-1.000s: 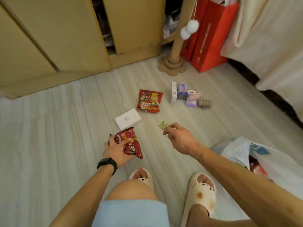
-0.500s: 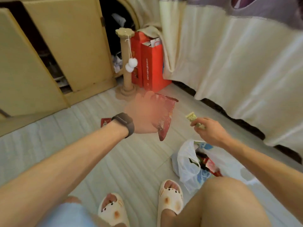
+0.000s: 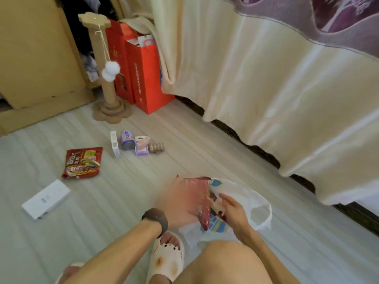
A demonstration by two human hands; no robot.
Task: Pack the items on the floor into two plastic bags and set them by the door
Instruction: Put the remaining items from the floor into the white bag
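My left hand [image 3: 176,203], blurred, grips a dark red snack packet [image 3: 202,203] and holds it at the mouth of the white plastic bag [image 3: 254,198], which lies on the floor by my right knee. My right hand [image 3: 233,212] reaches into the bag's mouth with curled fingers; what they hold is hidden. On the floor lie a red noodle packet [image 3: 83,162], a white flat box [image 3: 46,198], a slim white box [image 3: 114,143], a small can [image 3: 127,140], a purple pack [image 3: 142,147] and a stack of brown rolls [image 3: 156,148].
A cardboard scratching post [image 3: 106,78] with white pompoms and two red paper bags [image 3: 145,78] stand at the back. Yellow cabinet doors [image 3: 34,58] fill the left. A cream curtain [image 3: 256,89] hangs along the right. My slippered foot [image 3: 166,261] is below the hands.
I turned right toward the bag. My left hand carried the red snack packet from the floor to the bag's mouth. My right hand, which pinched a small green packet, moved into the bag.
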